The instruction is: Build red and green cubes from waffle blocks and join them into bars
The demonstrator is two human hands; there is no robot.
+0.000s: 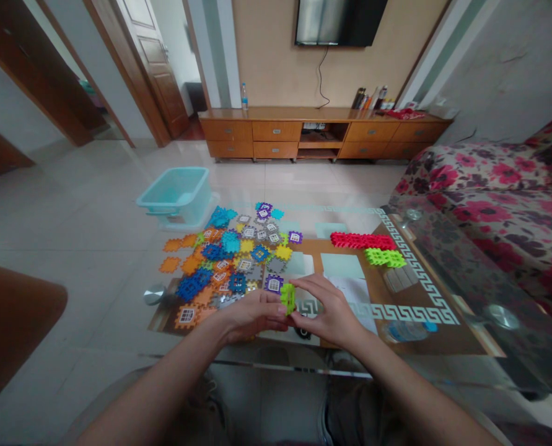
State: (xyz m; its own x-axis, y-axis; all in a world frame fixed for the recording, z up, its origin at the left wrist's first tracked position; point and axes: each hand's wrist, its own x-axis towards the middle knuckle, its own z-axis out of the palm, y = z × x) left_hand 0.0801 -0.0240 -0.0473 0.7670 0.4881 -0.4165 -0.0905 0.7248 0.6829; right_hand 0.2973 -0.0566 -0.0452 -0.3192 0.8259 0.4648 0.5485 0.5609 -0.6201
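Observation:
Between my two hands, above the near edge of the glass table, is a lime-green interlocking building tile (pixel 287 298), seen nearly edge-on. Fingers of my left hand (pixel 257 314) pinch it from the left side. My right hand (pixel 326 313) grips the same piece from the right, thumb below and fingers above. A purple tile with a white window pattern (pixel 274 284) lies just beyond my left fingers. To the left spreads a loose pile of tiles, with orange (pixel 170 265), blue (pixel 194 284), yellow and grey ones among them.
A red row of joined tiles (pixel 363 241) and a lime-green block of tiles (pixel 385 257) stand at the table's right. A teal plastic tub (pixel 178 195) is at the back left. Under the glass lies a water bottle (pixel 408 331). A flowered sofa (pixel 480 179) borders the right.

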